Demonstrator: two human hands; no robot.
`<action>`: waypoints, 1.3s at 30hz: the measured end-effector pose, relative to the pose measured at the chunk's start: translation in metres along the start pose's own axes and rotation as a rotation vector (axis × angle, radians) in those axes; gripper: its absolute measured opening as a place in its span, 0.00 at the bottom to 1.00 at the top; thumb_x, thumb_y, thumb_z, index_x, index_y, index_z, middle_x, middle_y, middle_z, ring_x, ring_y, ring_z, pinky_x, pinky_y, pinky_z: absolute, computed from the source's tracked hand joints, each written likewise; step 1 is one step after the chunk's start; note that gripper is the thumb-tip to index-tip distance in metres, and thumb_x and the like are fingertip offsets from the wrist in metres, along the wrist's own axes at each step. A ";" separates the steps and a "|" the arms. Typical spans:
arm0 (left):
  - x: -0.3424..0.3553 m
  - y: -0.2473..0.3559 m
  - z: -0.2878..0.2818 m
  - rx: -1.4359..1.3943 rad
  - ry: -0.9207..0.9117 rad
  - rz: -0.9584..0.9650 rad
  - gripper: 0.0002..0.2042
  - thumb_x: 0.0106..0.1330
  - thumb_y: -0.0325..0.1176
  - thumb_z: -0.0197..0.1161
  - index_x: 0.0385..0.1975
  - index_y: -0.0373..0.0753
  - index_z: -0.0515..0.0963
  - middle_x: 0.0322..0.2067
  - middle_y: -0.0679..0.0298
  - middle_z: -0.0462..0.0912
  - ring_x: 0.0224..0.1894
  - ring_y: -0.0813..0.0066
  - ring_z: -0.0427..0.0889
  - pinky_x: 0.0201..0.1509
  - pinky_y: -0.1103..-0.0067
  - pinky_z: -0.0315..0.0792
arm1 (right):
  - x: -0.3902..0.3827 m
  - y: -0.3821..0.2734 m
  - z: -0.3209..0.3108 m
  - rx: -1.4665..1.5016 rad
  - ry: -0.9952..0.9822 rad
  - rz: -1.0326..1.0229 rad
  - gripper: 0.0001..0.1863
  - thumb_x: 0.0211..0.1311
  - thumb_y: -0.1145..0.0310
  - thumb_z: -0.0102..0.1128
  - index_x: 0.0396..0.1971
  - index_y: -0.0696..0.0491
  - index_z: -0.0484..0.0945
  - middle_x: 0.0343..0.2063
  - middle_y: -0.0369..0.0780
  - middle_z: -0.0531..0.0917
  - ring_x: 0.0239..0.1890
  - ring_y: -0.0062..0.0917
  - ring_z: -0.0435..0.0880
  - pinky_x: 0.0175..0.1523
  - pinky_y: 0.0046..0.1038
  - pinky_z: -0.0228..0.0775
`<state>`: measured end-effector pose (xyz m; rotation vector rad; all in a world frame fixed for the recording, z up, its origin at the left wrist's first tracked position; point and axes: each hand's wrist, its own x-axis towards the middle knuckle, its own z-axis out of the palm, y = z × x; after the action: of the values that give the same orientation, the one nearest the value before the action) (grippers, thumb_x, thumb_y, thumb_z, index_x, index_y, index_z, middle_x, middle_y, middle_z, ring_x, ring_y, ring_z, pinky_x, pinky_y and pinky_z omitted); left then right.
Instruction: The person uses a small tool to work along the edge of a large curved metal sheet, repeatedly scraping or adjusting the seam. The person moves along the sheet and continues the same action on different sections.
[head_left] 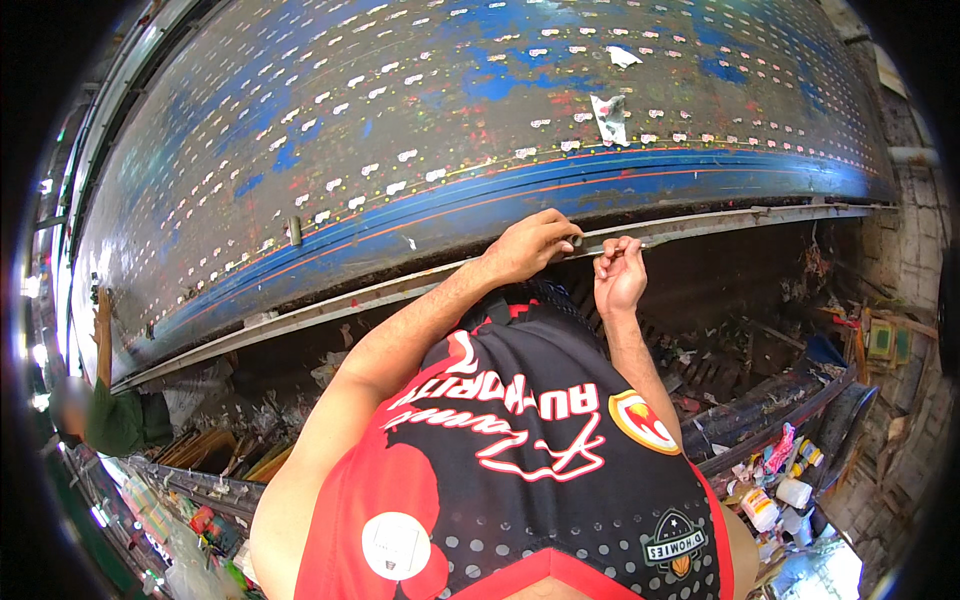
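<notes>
One small tube (575,241) in left hand (530,246), end toward right hand (621,274) at four o'clock; its fingers pinched, cannot tell on what.

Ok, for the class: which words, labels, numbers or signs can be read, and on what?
Shirt: white, red-edged lettering; wording not copied here.
Dark badge on it: smaller lettering, not copied.
Blue worn belt: repeated white marks, too small to read.
Bottles: any labels too small to read.

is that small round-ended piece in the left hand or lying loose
In the hand: the small round-ended piece sticks out from the curled fingers of the left hand.
</notes>
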<state>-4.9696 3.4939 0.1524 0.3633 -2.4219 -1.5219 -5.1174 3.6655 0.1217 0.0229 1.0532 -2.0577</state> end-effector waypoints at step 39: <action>0.013 -0.022 -0.096 0.522 0.474 -0.063 0.13 0.68 0.34 0.69 0.51 0.42 0.85 0.44 0.55 0.83 0.50 0.50 0.81 0.55 0.59 0.76 | -0.020 -0.023 0.122 -0.796 -0.690 -0.317 0.15 0.87 0.59 0.50 0.38 0.55 0.73 0.30 0.38 0.77 0.29 0.19 0.71 0.37 0.23 0.66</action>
<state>-4.9466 3.3995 0.1738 0.8030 -2.3806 -0.6832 -5.0800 3.6021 0.2237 -1.2226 1.3728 -1.5467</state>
